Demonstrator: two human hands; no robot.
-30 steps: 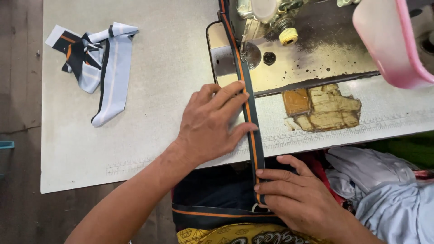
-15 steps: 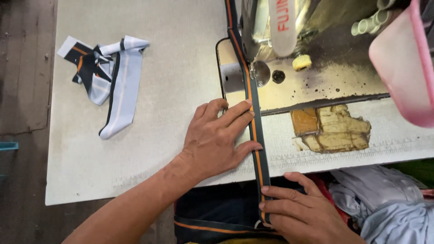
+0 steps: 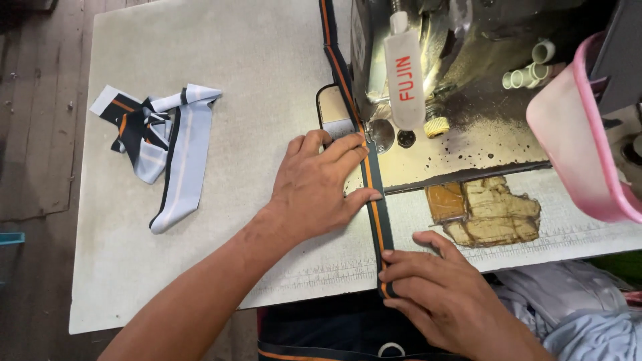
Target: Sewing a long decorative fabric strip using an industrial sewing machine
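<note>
Around: folded fabric pieces [image 3: 160, 150] left, sewing machine [image 3: 435, 73] right.
Strip [image 3: 372, 184]: long axis toward machine.
Left hand [image 3: 321, 184]: flat, pressing strip.
Right hand [image 3: 441, 301]: pinching strip.

Both forearms are showing bare to the frame edge, no sleeves coming into view. Left hand [image 3: 321, 184] and right hand [image 3: 445, 294] are going ungloved. No rings, watch or wristband are showing on either one. Nails are looking short and unpainted. Nothing is taped, strapped or marked on either wrist.
</note>
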